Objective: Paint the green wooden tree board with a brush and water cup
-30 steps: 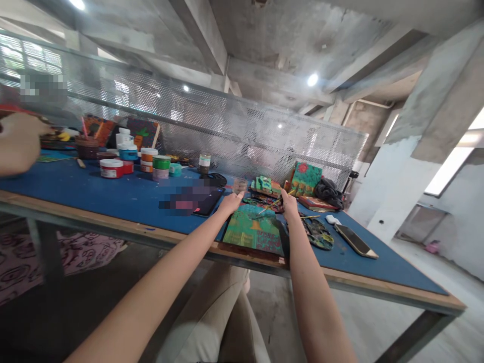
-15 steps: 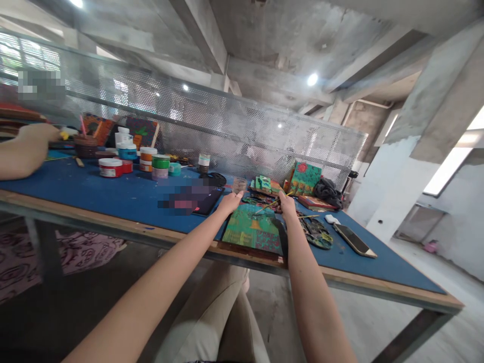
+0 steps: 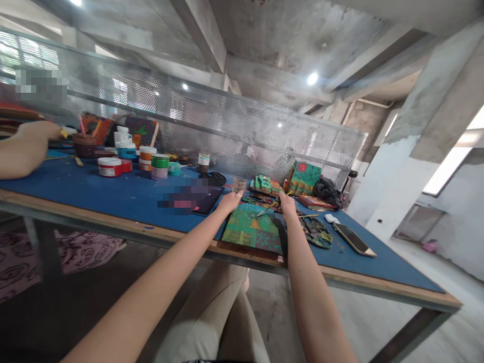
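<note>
My right hand (image 3: pixel 287 204) is closed around a thin yellow paintbrush (image 3: pixel 270 207), its tip slanting down to the upper part of a painted panel (image 3: pixel 251 229). The panel is green with orange and dark red patches and lies at the table's front edge. My left hand (image 3: pixel 230 202) is at the panel's upper left corner, just in front of a clear cup (image 3: pixel 239 184); its fingers are mostly hidden, and I cannot tell whether they grip anything. A paint-smeared palette (image 3: pixel 317 234) lies right of my right forearm, with another brush (image 3: pixel 310 216) at its edge.
On the blue table (image 3: pixel 94 196) stand several paint jars (image 3: pixel 110 167). A dark tablet (image 3: pixel 207 199) lies left of my left hand; a phone (image 3: pixel 354 239) lies at right. Small painted pieces (image 3: pixel 264 184) and a flower painting (image 3: pixel 305 177) are behind. Another person's arm (image 3: pixel 26 148) rests at far left.
The brush tip has shifted slightly down on the panel. My left hand stays where it was. The other person's hand at far left has moved a little.
</note>
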`<action>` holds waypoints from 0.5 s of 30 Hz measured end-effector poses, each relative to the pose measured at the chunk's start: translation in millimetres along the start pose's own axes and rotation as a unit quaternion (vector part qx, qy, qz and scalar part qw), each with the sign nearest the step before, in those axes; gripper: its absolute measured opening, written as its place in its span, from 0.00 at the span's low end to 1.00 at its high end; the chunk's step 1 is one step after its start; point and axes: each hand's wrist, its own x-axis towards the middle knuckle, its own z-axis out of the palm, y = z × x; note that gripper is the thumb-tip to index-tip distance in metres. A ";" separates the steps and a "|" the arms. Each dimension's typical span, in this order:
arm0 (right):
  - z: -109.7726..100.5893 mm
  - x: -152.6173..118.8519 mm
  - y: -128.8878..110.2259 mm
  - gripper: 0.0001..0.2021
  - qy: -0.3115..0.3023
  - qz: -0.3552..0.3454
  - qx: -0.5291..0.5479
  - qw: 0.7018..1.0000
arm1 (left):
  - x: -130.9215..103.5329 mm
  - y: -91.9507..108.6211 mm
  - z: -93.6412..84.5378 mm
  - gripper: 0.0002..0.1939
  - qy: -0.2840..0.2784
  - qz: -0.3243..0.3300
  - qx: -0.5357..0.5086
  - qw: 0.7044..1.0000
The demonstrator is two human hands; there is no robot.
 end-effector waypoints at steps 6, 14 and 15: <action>-2.4 0.9 -0.7 0.15 0.002 0.046 0.002 0.999 | -2.3 2.2 -2.1 0.31 -0.004 -0.002 0.004 1.000; -3.0 3.5 0.6 0.16 -0.022 0.025 0.035 0.999 | -7.1 6.8 -5.4 0.31 -0.007 -0.010 0.009 1.000; -1.9 3.1 0.4 0.17 -0.030 0.010 0.042 0.999 | -7.0 6.8 -5.4 0.31 -0.007 -0.011 0.010 1.000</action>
